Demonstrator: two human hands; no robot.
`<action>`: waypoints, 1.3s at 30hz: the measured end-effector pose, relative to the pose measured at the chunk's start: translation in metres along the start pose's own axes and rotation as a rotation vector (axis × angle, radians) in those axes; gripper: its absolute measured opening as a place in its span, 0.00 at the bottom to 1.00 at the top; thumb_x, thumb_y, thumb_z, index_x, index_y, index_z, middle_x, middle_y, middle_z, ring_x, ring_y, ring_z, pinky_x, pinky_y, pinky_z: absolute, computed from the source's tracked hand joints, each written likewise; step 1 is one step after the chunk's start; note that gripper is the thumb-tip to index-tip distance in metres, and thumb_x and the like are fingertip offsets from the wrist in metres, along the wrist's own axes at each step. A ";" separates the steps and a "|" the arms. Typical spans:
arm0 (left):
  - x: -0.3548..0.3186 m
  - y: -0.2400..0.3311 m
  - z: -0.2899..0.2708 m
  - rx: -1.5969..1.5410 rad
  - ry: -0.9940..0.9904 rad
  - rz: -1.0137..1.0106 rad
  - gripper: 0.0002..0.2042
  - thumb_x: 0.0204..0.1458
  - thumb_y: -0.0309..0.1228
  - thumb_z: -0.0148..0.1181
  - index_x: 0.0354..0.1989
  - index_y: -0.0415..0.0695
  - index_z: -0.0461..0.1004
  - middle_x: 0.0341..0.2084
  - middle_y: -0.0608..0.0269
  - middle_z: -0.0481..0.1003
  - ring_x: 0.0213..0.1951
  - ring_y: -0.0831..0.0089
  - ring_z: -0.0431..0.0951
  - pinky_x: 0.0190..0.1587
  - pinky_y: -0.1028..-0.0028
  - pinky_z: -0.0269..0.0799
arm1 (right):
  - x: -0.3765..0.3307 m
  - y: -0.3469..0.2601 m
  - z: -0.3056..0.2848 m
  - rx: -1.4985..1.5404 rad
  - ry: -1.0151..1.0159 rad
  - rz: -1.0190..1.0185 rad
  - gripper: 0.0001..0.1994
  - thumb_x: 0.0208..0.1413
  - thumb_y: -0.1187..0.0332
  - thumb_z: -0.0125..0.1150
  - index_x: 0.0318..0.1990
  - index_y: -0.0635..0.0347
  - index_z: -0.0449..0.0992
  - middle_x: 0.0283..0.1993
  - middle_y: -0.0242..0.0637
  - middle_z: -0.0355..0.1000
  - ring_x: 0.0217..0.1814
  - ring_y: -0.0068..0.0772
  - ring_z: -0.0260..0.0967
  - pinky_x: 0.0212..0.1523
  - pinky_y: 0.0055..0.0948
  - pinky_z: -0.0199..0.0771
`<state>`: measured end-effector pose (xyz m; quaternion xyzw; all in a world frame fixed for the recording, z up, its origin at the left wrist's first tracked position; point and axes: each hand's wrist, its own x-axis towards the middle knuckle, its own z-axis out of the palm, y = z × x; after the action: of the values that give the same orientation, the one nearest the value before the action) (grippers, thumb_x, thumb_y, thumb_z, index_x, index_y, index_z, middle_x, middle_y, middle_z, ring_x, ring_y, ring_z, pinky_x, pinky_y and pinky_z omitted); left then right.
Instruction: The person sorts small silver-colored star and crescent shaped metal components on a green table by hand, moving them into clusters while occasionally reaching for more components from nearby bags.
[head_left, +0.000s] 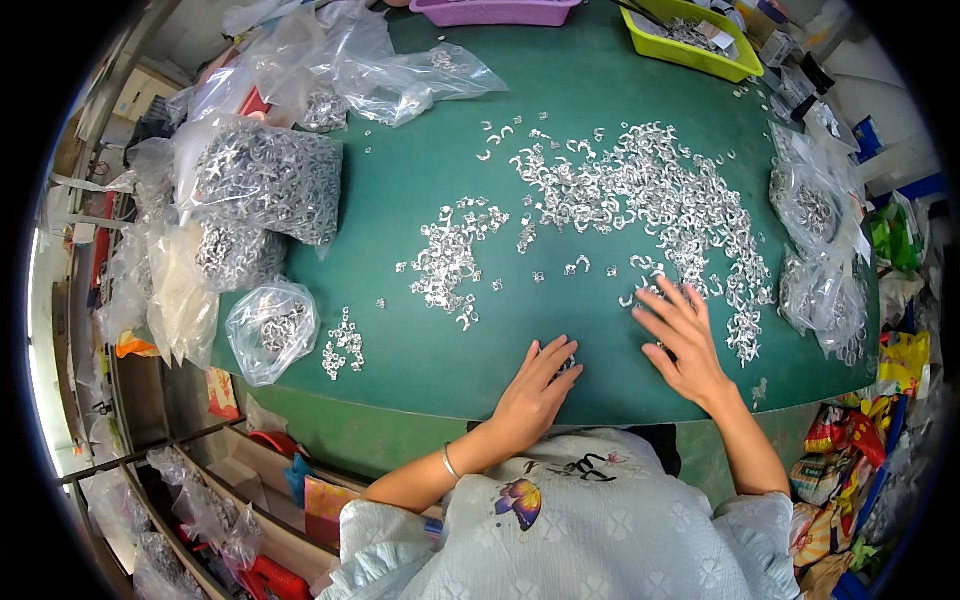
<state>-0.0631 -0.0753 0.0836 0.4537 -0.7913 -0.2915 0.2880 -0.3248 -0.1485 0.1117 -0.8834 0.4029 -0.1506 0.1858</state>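
Observation:
My left hand (537, 392) rests palm down near the front edge of the green table, its fingers slightly bent and apart. A small silvery bit shows by its fingertips, mostly hidden. My right hand (685, 345) is spread open, with its fingertips at the near edge of a large pile of small silver metal pieces (640, 190), many of them curved like hooks. Left of that lies a smaller heap of similar pieces (443, 262). A little group of metal bits (343, 345) sits further left. Several single pieces are scattered between the heaps.
Clear bags full of metal pieces (268, 180) stand at the left, with a small open bag (272, 330) in front. More filled bags (822, 295) line the right edge. A yellow-green basket (690, 55) and a purple basket (495, 12) are at the far side.

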 end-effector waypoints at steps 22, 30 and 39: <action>0.029 -0.004 -0.020 0.135 -0.080 0.079 0.20 0.48 0.17 0.56 0.52 0.35 0.71 0.56 0.50 0.69 0.61 0.53 0.66 0.63 0.53 0.59 | 0.012 -0.040 0.025 -0.137 0.047 0.301 0.30 0.52 0.56 0.61 0.61 0.62 0.66 0.72 0.40 0.50 0.76 0.53 0.36 0.65 0.70 0.33; 0.043 -0.009 -0.020 0.119 0.055 0.014 0.20 0.47 0.17 0.56 0.53 0.34 0.69 0.55 0.48 0.69 0.60 0.52 0.66 0.63 0.53 0.59 | 0.016 -0.057 0.033 -0.069 -0.013 0.206 0.33 0.52 0.55 0.61 0.61 0.67 0.63 0.69 0.45 0.54 0.75 0.47 0.41 0.66 0.69 0.34; 0.088 -0.026 -0.011 0.446 -0.053 0.051 0.30 0.42 0.16 0.53 0.60 0.30 0.60 0.62 0.46 0.60 0.67 0.52 0.55 0.67 0.47 0.46 | 0.009 -0.069 0.036 -0.002 -0.113 0.093 0.33 0.53 0.52 0.59 0.60 0.69 0.64 0.68 0.49 0.55 0.75 0.48 0.40 0.65 0.70 0.33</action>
<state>-0.0777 -0.1659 0.0892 0.4784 -0.8546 -0.1139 0.1668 -0.2585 -0.1064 0.1125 -0.8709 0.4328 -0.0912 0.2142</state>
